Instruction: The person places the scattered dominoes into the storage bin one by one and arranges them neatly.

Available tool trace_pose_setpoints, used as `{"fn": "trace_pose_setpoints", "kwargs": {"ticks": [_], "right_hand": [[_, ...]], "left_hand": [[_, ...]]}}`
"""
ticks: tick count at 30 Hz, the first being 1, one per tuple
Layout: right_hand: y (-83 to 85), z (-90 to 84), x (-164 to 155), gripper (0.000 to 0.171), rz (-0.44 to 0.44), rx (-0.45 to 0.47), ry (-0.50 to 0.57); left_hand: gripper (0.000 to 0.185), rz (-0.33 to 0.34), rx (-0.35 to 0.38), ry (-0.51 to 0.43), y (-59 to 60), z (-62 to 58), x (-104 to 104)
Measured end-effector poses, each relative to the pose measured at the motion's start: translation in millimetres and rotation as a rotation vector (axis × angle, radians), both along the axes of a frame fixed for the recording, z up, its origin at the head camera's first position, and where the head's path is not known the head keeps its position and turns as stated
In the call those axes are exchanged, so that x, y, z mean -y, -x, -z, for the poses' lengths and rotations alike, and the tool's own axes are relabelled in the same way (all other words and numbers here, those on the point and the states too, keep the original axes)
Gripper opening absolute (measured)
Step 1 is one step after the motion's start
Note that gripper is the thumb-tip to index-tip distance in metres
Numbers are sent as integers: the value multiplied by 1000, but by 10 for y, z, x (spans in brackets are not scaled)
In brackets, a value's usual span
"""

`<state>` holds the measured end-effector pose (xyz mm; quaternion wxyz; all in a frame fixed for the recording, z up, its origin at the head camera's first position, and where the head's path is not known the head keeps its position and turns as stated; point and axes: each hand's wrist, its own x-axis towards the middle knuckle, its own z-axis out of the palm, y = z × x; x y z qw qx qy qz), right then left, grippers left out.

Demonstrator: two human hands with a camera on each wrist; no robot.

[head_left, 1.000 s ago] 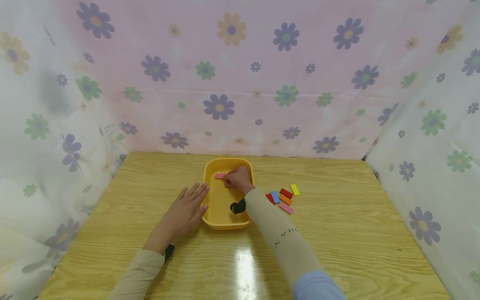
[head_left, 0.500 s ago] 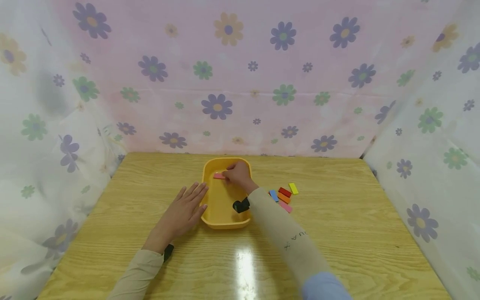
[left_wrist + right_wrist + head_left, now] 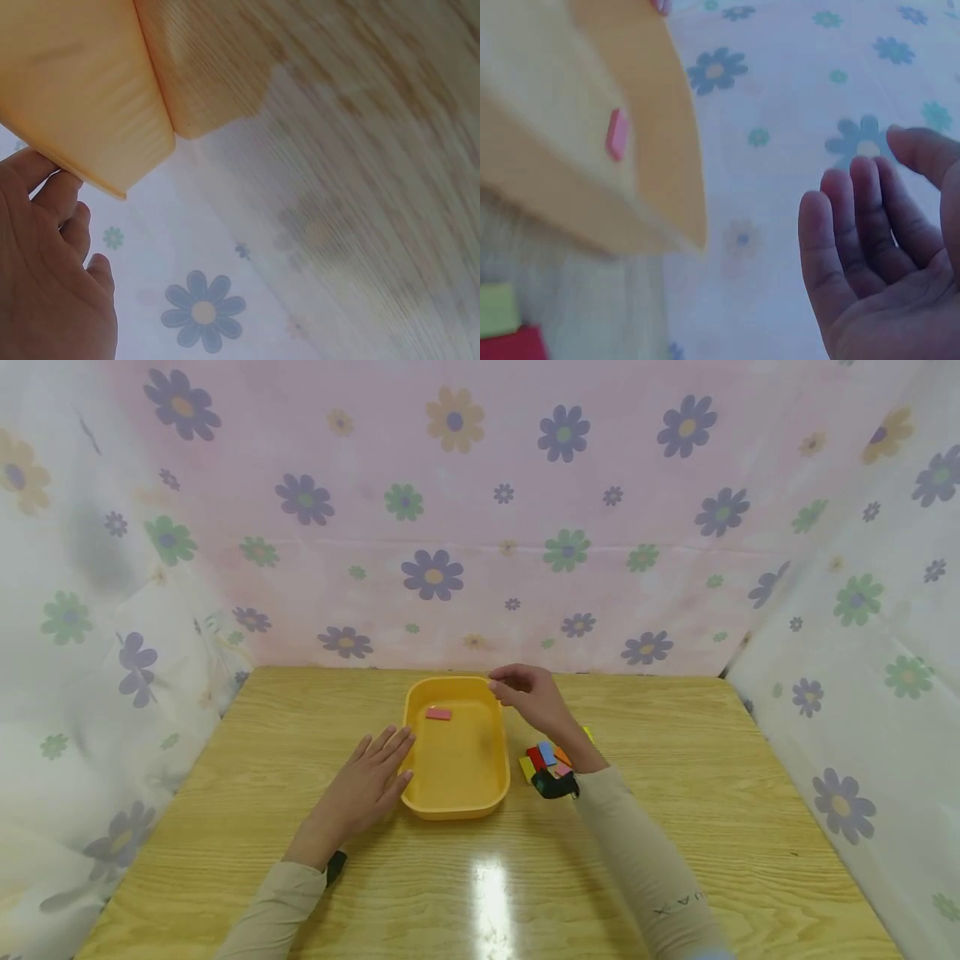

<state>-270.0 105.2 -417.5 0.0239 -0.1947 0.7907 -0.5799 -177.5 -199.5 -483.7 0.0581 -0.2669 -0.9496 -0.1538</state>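
Observation:
A yellow tray (image 3: 420, 781) sits mid-table with one pink block (image 3: 438, 714) lying in its far left part; the block also shows in the right wrist view (image 3: 617, 133). My left hand (image 3: 365, 787) lies flat on the table with straight fingers touching the tray's left wall (image 3: 82, 97). My right hand (image 3: 525, 690) hovers above the tray's far right corner, fingers loosely curled, holding nothing (image 3: 877, 247). A heap of coloured blocks (image 3: 546, 757) lies right of the tray, partly hidden by my right wrist.
The wooden table (image 3: 675, 793) is walled by flowered cloth (image 3: 450, 527) at the back and both sides. A black wrist strap (image 3: 556, 785) sits on my right forearm. Bright glare (image 3: 489, 893) marks the near table surface.
My right hand let go of the pink block in the tray, rose and moved right to the tray's far right corner. The left hand stayed put.

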Motion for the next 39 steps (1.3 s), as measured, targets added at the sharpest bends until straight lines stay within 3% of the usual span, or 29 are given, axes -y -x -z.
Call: {"fn": "trace_pose_setpoints", "kwargs": {"ticks": [15,20,26,32,39], "right_hand": [[-588,753,-1095,30,114,70,-127],[-736,787,-1227,30,119,114,-212],[-778,873,-1269,36,140,185,-332],[-792,912,-1239,36,240,166,-387],[-789,928,-1182,21,275,127,-409]], "left_hand": [[60,3,-5,20,4,21,6],[60,-2,9,24,-1,20,12],[61,-12,27,26,-11,24,26],[61,-13,30,29,-10,26,33],[61,-14,34,27,-9,23,34]]}}
